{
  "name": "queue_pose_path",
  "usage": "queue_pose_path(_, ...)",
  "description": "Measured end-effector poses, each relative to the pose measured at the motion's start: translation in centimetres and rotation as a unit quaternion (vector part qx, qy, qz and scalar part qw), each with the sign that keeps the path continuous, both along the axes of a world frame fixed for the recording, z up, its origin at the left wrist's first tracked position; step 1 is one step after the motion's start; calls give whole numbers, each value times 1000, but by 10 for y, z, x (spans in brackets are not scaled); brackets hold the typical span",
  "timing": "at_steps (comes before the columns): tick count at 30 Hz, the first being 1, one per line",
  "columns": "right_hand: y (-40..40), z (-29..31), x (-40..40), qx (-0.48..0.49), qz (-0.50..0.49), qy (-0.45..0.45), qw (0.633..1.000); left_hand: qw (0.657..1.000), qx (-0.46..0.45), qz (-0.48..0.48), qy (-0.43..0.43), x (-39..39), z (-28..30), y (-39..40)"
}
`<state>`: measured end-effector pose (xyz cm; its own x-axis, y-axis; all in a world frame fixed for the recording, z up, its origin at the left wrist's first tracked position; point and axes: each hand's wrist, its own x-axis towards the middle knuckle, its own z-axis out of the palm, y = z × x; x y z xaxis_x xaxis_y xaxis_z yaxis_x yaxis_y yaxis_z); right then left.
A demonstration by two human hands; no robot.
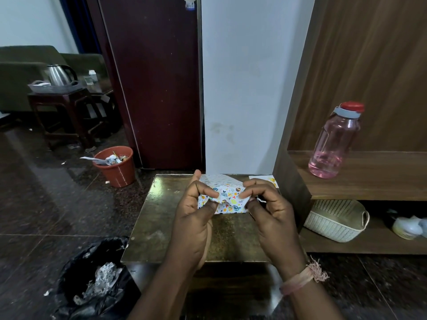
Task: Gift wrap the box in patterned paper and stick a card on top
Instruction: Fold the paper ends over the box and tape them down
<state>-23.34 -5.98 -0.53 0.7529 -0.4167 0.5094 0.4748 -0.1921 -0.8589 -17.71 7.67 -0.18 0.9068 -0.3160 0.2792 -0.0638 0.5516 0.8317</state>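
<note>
Your left hand (196,211) and right hand (265,204) are raised together above a small dark table (161,227), both grasping a small parcel of patterned paper (227,196) between them. The left fingers curl around its left end, thumb up at the top edge; the right thumb and fingertips pinch the paper at its right end. The paper is white with bright little shapes, and it already looks folded around the box, which is hidden inside, so you cannot see the box itself. Judging by its size and the easy grip, the parcel is probably light; the paper is thin, creases readily and could tear at a fold, so hold it by the firm box edges, not by loose flaps. The parcel sits between your fingertips, above the table's far half. Just beyond your right hand, a white card (271,180) with yellow marks lies on the table's far right corner.
</note>
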Motion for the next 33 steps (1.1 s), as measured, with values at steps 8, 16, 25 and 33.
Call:
queue_pose_path(8, 4, -2, 0, -11, -29, 16, 999, 998, 16, -41, 37, 7, 4, 11)
queue_pose_path(16, 4, 3, -6, -33, -51, 20, 998, 998, 44, -38, -9, 8, -2, 10)
queue_pose_path(25, 7, -3, -5, -75, -82, 29, 993, 976, 201, 69, -40, 15, -9, 9)
queue_pose_path(33, 5, -10, 2, 41, -66, 28, 997, 976, 208, 51, -47, 15, -8, 12)
